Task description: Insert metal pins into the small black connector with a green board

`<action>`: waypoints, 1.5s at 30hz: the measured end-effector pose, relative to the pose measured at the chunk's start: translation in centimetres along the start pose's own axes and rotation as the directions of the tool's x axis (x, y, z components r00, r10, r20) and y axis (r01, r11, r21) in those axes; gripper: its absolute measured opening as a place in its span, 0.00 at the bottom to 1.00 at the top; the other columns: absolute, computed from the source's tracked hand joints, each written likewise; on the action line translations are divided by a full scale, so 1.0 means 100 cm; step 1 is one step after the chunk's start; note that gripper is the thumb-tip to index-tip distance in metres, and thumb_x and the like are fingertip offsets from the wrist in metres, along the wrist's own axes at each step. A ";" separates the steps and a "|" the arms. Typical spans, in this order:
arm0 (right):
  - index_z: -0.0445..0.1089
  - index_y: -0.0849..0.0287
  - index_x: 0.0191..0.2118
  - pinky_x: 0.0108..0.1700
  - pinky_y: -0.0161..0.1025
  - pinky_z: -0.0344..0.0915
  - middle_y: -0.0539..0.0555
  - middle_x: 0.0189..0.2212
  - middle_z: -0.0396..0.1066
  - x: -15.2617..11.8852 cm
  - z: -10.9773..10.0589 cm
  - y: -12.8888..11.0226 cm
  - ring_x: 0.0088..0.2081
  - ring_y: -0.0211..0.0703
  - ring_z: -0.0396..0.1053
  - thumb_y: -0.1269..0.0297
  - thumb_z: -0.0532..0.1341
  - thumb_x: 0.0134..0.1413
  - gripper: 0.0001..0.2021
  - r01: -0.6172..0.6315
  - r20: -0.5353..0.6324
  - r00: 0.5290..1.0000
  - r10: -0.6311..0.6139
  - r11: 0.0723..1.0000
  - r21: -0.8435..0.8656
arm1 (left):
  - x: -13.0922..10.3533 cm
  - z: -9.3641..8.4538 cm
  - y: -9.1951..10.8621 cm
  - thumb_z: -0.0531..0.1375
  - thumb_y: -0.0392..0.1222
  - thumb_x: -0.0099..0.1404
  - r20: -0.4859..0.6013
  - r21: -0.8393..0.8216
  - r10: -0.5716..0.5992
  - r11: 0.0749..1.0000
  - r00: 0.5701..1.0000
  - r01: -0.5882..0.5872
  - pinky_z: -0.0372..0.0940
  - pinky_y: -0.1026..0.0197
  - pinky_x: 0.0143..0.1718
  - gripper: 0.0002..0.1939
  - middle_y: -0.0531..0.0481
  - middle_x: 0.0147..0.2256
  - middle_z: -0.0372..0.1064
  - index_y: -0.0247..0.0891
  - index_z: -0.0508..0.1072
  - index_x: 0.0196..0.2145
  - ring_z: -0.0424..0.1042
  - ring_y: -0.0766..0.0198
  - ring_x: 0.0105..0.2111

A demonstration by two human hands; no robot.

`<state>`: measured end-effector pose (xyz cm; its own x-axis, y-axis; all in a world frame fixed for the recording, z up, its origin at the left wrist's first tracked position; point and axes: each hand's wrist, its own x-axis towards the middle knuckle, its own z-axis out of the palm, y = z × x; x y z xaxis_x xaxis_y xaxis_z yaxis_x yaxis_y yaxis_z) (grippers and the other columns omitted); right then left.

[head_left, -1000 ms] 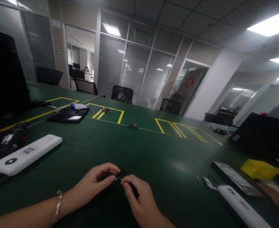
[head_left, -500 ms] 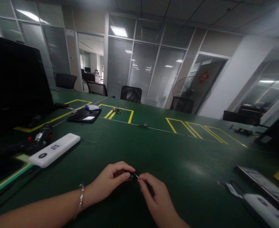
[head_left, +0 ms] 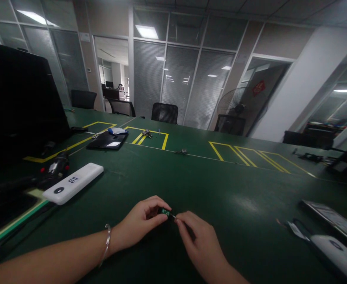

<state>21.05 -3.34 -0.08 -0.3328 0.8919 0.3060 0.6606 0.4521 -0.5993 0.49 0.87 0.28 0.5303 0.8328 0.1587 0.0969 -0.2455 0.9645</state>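
Note:
Between the thumb and fingers of my left hand (head_left: 145, 217) is a small green circuit board (head_left: 165, 212), part of it hidden by the fingers. My right hand (head_left: 195, 232) pinches a thin metal piece (head_left: 173, 216) whose other end meets the board's right edge. Whether this thin piece is a pin, a wire or a tool tip is too small to tell. Both hands are held close together just above the green table (head_left: 221, 209).
A white power bank (head_left: 75, 184) marked 22 lies at left, beside a black device (head_left: 55, 169) and a large dark monitor (head_left: 19, 106). A black tablet-like slab (head_left: 105, 142) is farther back. At right are a phone (head_left: 333, 221) and another white power bank (head_left: 333, 252).
The circuit board has turned so that more of its green face shows. My hands keep their pinches at nearly the same place. The whole view has shifted slightly.

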 end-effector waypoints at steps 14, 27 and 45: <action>0.69 0.55 0.36 0.33 0.33 0.58 0.50 0.30 0.68 0.001 -0.003 -0.003 0.31 0.40 0.68 0.68 0.52 0.63 0.10 0.006 0.047 0.999 -0.002 0.996 -0.091 | -0.002 0.000 0.003 0.63 0.37 0.62 0.021 0.044 -0.028 0.999 0.999 0.027 0.65 0.56 0.43 0.10 0.47 0.40 0.72 0.38 0.76 0.43 0.72 0.57 0.41; 0.69 0.56 0.34 0.33 0.33 0.59 0.50 0.28 0.69 -0.001 0.002 0.000 0.30 0.39 0.68 0.68 0.52 0.63 0.10 0.050 -0.004 0.999 -0.050 0.999 -0.014 | 0.001 0.005 -0.004 0.66 0.36 0.58 0.065 -0.250 -0.129 0.958 0.989 0.142 0.65 0.60 0.39 0.09 0.49 0.36 0.78 0.37 0.78 0.38 0.74 0.62 0.35; 0.68 0.56 0.40 0.37 0.32 0.63 0.50 0.32 0.72 0.000 -0.003 -0.002 0.34 0.38 0.71 0.68 0.54 0.62 0.06 0.044 -0.058 0.998 -0.035 0.985 0.166 | 0.004 0.005 0.002 0.64 0.38 0.60 0.102 -0.261 -0.083 0.959 0.991 0.107 0.63 0.55 0.44 0.11 0.49 0.38 0.70 0.37 0.70 0.41 0.70 0.59 0.41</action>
<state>21.13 -3.45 0.22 -0.3160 0.8738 0.3696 0.5241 0.4855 -0.6997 1.15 0.87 0.37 0.6035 0.7954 0.0557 -0.0703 -0.0165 0.9974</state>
